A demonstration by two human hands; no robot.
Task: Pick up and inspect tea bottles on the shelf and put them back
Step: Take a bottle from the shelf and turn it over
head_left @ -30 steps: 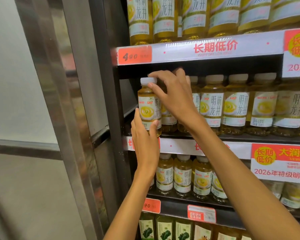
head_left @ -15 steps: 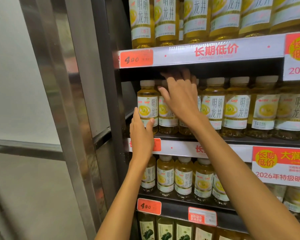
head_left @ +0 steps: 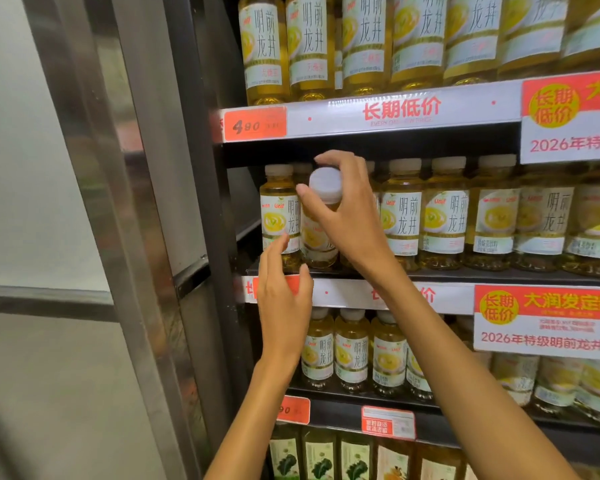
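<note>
My right hand (head_left: 347, 216) grips the neck of a yellow tea bottle (head_left: 321, 233) with a white cap, tilted toward me at the front of the middle shelf (head_left: 465, 277). The leftmost bottle (head_left: 278, 216) stands upright on that shelf beside it. My left hand (head_left: 283, 299) hovers just below and left of the tilted bottle, fingers relaxed, holding nothing. A row of the same tea bottles (head_left: 444, 213) fills the shelf to the right.
More tea bottles stand on the upper shelf (head_left: 361, 43) and the lower shelf (head_left: 354, 355). Red price tags (head_left: 255, 124) and promo signs (head_left: 548, 320) line the shelf edges. A metal door frame (head_left: 125, 202) runs down the left side.
My right hand has reached over the second bottle, taken hold of it and tipped it forward. My left hand has let go of the leftmost bottle, which now stands on the shelf.
</note>
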